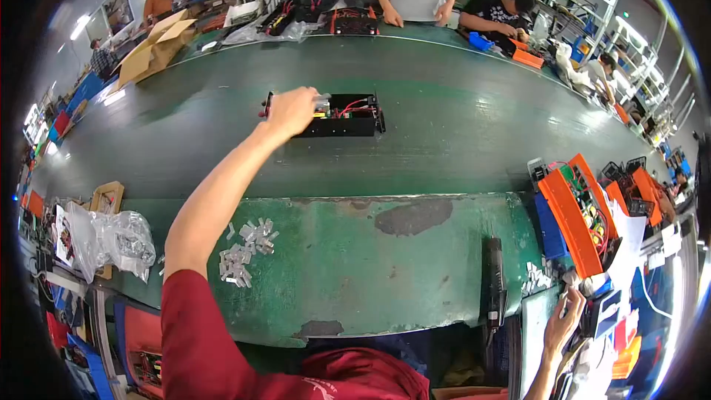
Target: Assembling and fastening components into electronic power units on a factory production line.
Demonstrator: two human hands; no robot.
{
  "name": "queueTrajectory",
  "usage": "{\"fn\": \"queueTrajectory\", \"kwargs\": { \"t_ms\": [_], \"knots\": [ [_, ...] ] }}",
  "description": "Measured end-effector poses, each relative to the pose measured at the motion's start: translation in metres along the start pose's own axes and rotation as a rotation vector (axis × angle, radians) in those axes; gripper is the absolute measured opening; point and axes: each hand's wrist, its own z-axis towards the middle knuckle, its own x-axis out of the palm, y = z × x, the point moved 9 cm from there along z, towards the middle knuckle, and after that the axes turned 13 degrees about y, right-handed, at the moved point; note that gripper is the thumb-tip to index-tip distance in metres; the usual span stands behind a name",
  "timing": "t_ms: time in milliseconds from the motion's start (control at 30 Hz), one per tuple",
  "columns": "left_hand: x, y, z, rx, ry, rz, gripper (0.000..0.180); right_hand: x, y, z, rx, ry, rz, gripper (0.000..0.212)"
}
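Plastic bag (133, 244), clear, contents unclear, lies left of and nearer than the black box (341, 128); a cardboard carton (152, 48) with open flaps stands farther left. Metal pieces (235, 258) heap nearer, on the desk (355, 274). The left hand (292, 111) reaches over the black box's left end, fingers partly hidden; red wires (355, 105) lie inside. Nearer, far right of it: the right hand (566, 318), fingers curled, and an orange case (569, 224) holding circuit parts (592, 215). I cannot tell if either hand grips anything.

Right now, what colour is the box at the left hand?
Black: the box shows best in the head view.
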Motion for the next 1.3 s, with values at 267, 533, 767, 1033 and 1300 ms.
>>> {"fn": "queueTrajectory", "kwargs": {
  "t_ms": [267, 533, 767, 1033, 1300],
  "knots": [
    [0.005, -0.138, -0.167, 0.24, 0.229, -0.376, 0.013, -0.006, 0.0, 0.037, -0.013, -0.077, -0.109, 0.04],
    [0.021, -0.146, -0.218, 0.172, 0.093, -0.485, 0.018, -0.01, 0.028, 0.11, -0.054, -0.02, -0.428, 0.05],
    [0.023, -0.13, -0.221, 0.127, 0.125, -0.571, 0.01, -0.015, 0.024, 0.124, -0.125, -0.067, -0.441, 0.049],
    [0.036, -0.122, -0.227, 0.179, 0.095, -0.566, 0.009, 0.015, 0.004, 0.161, -0.183, 0.054, -0.474, 0.052],
    [0.044, -0.101, -0.232, 0.205, 0.043, -0.526, 0.014, 0.03, -0.028, 0.199, 0.0, 0.275, -0.46, 0.052]
  ]
}}
